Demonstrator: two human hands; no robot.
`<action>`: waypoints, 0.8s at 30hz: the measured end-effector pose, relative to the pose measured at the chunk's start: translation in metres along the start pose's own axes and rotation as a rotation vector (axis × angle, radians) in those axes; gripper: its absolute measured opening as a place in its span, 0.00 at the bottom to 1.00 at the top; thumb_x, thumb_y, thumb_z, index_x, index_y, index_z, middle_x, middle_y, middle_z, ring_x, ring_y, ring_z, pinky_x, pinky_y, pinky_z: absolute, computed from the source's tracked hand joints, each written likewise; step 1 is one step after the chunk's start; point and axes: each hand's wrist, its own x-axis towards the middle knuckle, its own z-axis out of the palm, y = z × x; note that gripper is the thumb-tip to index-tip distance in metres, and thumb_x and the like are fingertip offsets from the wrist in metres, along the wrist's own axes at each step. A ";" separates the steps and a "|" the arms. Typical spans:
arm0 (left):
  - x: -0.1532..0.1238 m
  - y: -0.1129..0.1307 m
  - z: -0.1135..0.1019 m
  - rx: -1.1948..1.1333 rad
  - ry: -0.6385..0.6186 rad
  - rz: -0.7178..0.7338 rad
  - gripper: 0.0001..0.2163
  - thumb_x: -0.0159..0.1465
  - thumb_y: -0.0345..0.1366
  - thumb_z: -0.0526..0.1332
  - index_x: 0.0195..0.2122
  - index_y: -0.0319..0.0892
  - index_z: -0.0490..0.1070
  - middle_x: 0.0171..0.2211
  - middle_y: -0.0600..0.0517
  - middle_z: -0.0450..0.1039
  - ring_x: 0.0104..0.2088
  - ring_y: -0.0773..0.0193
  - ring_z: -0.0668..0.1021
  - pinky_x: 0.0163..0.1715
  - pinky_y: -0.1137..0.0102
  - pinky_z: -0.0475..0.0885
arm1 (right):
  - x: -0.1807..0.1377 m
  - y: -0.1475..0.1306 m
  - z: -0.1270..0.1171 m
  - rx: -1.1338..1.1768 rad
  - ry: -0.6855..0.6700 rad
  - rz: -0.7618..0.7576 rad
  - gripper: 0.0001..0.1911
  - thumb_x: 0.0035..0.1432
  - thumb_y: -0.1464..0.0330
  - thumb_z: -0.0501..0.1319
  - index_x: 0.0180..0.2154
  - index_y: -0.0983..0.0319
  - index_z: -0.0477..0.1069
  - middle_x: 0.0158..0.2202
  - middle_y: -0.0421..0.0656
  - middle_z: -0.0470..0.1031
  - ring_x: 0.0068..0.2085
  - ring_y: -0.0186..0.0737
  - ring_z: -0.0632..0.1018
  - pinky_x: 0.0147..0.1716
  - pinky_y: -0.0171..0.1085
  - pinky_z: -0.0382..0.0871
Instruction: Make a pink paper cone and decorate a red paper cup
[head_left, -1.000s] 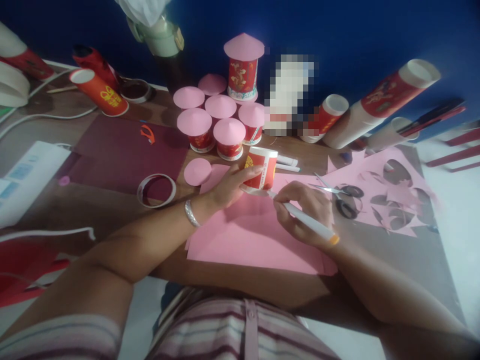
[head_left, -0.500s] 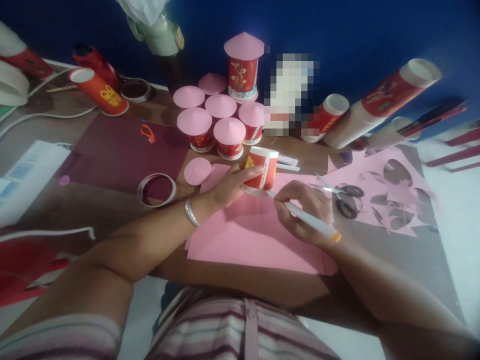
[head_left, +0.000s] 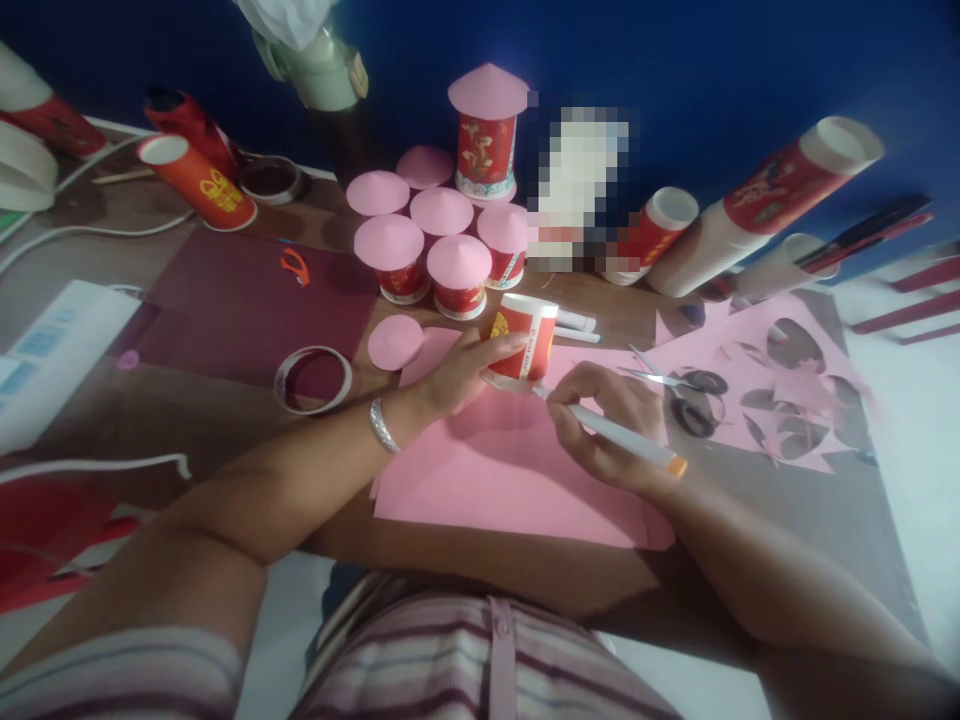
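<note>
Pale object (head_left: 579,185) pixelated, lettering (head_left: 532,350) on held tube (head_left: 522,322) too small

The head view looks forward and down — from above the wearer's striped shirt (head_left: 420,655) — across the table (head_left: 525,570).

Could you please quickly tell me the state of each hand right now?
Left hand: closed, holding the red tube.
Right hand: closed, holding the white pen.

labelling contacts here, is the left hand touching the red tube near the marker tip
Touching: the head view shows the left hand with its thumb across the tube.
</note>
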 end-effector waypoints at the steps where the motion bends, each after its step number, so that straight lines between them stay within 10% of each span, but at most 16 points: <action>1: 0.000 0.000 0.000 0.007 -0.008 0.003 0.08 0.68 0.42 0.65 0.40 0.42 0.75 0.34 0.51 0.77 0.36 0.62 0.79 0.43 0.64 0.77 | 0.001 -0.001 -0.001 0.002 -0.010 0.009 0.06 0.67 0.70 0.59 0.34 0.59 0.70 0.27 0.38 0.77 0.25 0.32 0.76 0.25 0.32 0.69; 24: -0.001 0.006 0.002 -0.143 0.055 -0.082 0.13 0.64 0.45 0.67 0.42 0.41 0.76 0.35 0.50 0.77 0.37 0.60 0.80 0.39 0.64 0.79 | 0.000 -0.003 -0.010 0.274 0.015 0.177 0.06 0.65 0.72 0.61 0.34 0.59 0.71 0.28 0.39 0.77 0.27 0.34 0.77 0.27 0.35 0.70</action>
